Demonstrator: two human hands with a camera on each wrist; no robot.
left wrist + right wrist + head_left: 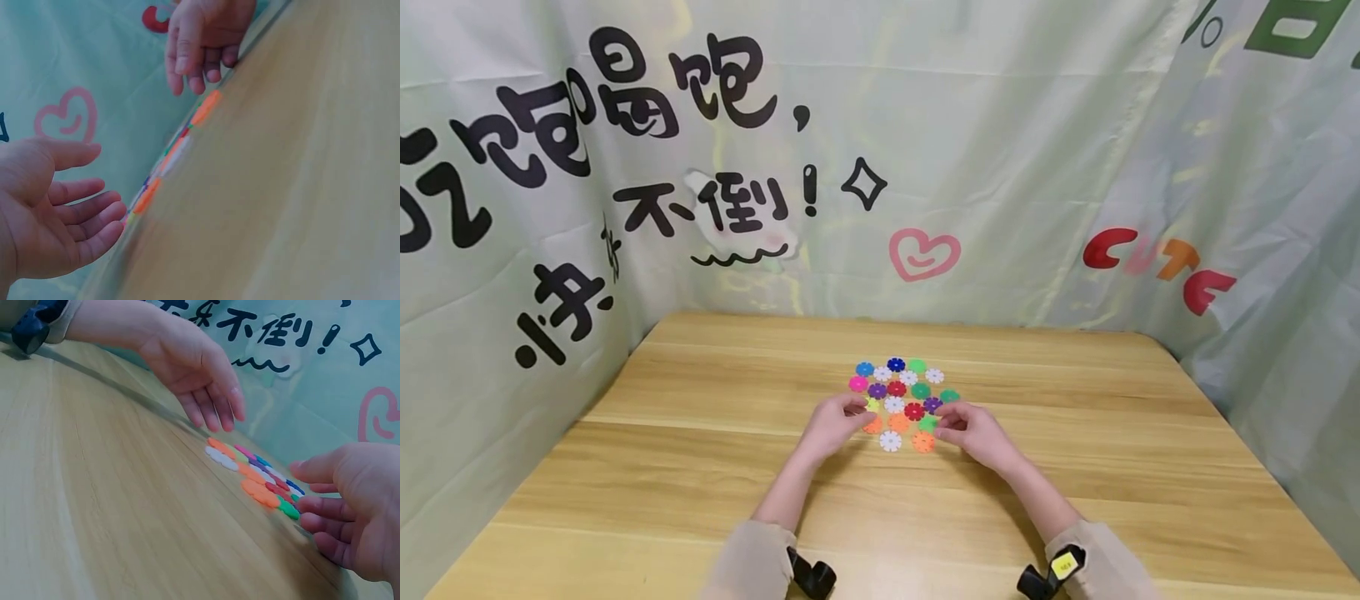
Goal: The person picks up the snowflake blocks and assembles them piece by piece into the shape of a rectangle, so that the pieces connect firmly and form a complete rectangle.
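Note:
Small notched plastic discs of several colours lie flat in a cluster on the table. At its near edge are a white disc (pixel 891 441) and an orange disc (pixel 923 442); a red disc (pixel 913 412) lies further in and a dark blue disc (pixel 896 365) at the far edge. My left hand (pixel 835 427) hovers at the cluster's left side, fingers loosely bent and nothing between them, as the left wrist view confirms. Opposite it, my right hand (pixel 976 433) is at the right side, near a green disc (pixel 289 509), its relaxed fingers also holding nothing.
The wooden table (pixel 700 492) extends around the cluster on all sides. Behind it and along both sides hangs a pale printed cloth (pixel 1000 167) with black lettering and a pink heart. Black devices are strapped to the left wrist (pixel 811 575) and right wrist (pixel 1051 572).

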